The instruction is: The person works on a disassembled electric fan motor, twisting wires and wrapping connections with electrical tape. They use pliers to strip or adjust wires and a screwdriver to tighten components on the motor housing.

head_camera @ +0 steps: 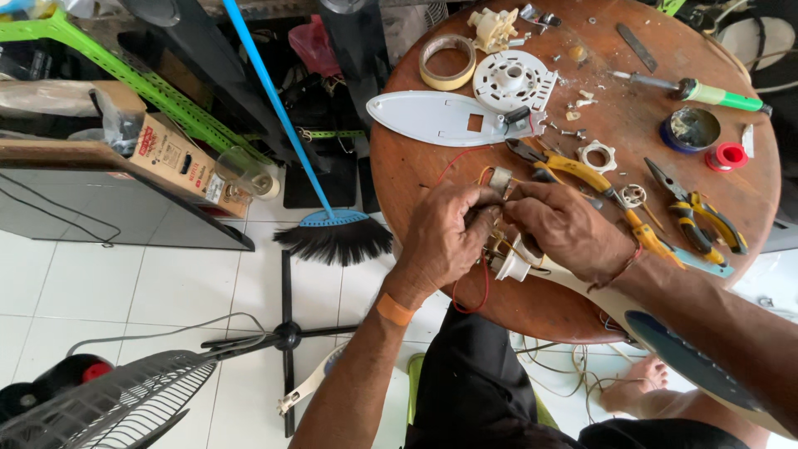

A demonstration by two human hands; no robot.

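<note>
Bright even daylight, soft shadows, mild glare on white floor tiles, wide-angle bending at edges, sharp focus

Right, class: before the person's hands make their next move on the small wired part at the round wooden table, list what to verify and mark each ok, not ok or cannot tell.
1. Both hands on the small wired metal part: left hand and right hand both touch it: ok.
2. Firmness of grip: cannot tell.
3. Thin red wire free of snags: loops under the left hand, cannot tell.
4. Yellow-handled pliers within reach: beside the right hand: ok.
5. Round brown wooden table uncluttered: small screws lie scattered: not ok.
</note>
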